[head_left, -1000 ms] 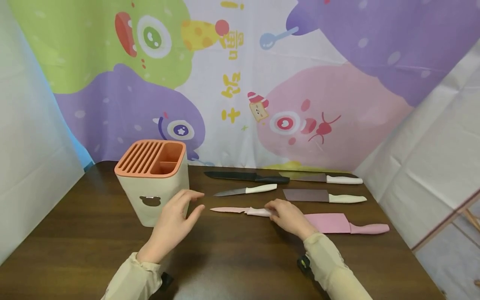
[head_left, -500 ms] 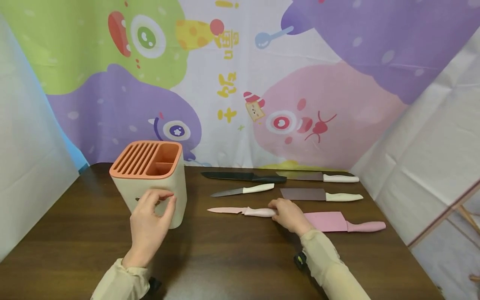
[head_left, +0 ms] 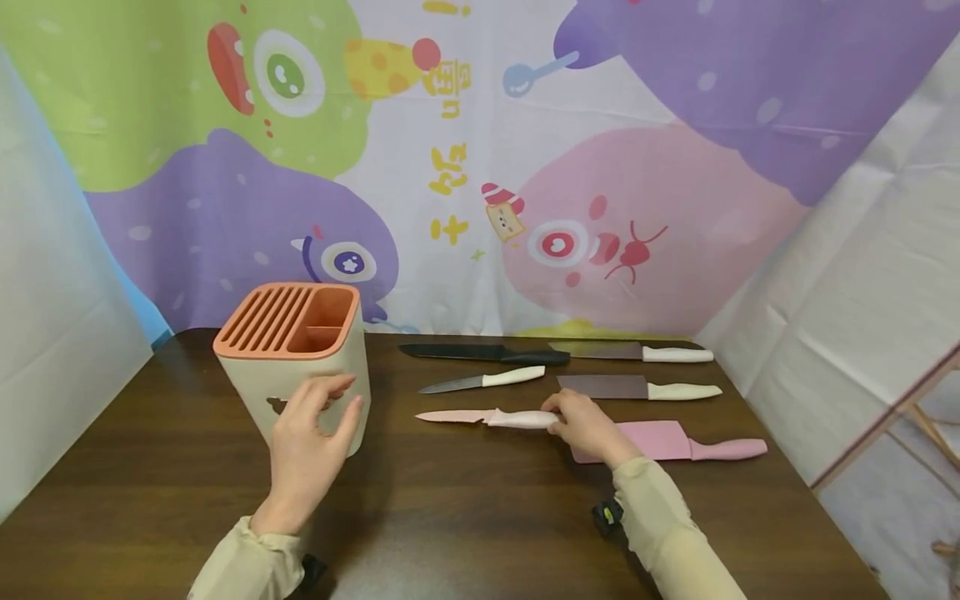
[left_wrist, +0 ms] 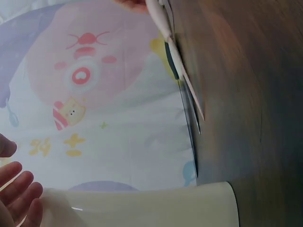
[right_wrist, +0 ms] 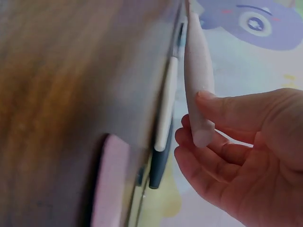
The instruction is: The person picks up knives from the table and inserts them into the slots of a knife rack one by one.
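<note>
In the head view, the right hand [head_left: 588, 425] has its fingers closed about the butt of the pink knife [head_left: 501, 418], whose blade points left toward the beige knife holder [head_left: 258, 375], with the small white-handled knife [head_left: 483, 381] just beyond it. The left hand [head_left: 309, 446] holds nothing, its fingers loosely curved in front of the holder; whether they touch it I cannot tell. The knife should be light and stiff, its smooth handle perhaps a little slippery; a hold farther forward on the handle would balance better, clear of the edge. The surface is dark, wood-grained and faintly glossy, and carries the pink cleaver [head_left: 652, 440] near the right hand; a cartoon-printed curtain [head_left: 468, 292] hangs behind, pale sheeting at both sides. In the left wrist view, the left fingers are slack beside the holder, and the knife's handle appears raised off the surface. In the right wrist view, thumb above and fingers beneath grip only the handle's end, with the curtain behind.
</note>
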`<action>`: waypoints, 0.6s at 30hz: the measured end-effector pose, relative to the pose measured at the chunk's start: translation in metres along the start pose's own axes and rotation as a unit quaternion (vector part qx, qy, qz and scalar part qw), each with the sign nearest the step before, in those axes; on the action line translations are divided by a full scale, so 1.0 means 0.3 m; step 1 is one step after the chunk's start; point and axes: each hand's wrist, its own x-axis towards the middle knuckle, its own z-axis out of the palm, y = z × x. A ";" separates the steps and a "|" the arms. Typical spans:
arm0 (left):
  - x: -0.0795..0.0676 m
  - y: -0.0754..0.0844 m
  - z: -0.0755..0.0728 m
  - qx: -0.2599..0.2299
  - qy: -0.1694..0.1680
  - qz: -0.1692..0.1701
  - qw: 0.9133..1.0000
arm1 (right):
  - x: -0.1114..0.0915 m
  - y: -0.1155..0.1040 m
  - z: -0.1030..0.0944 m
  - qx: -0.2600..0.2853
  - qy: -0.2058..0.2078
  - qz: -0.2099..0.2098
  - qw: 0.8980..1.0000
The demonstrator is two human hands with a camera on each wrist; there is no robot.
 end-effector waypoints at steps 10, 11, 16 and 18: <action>-0.001 0.018 0.045 -0.015 -0.069 0.023 0.997 | -0.024 -0.008 -0.060 0.067 0.052 -0.037 0.996; 0.000 0.019 0.052 -0.013 -0.080 0.028 0.996 | -0.024 -0.011 -0.064 0.077 0.058 -0.038 0.995; 0.007 0.018 0.082 -0.006 -0.126 0.041 0.991 | -0.022 -0.027 -0.078 0.134 0.085 -0.018 0.987; 0.011 0.016 0.091 -0.006 -0.134 0.040 0.990 | -0.019 -0.033 -0.084 0.155 0.094 -0.009 0.983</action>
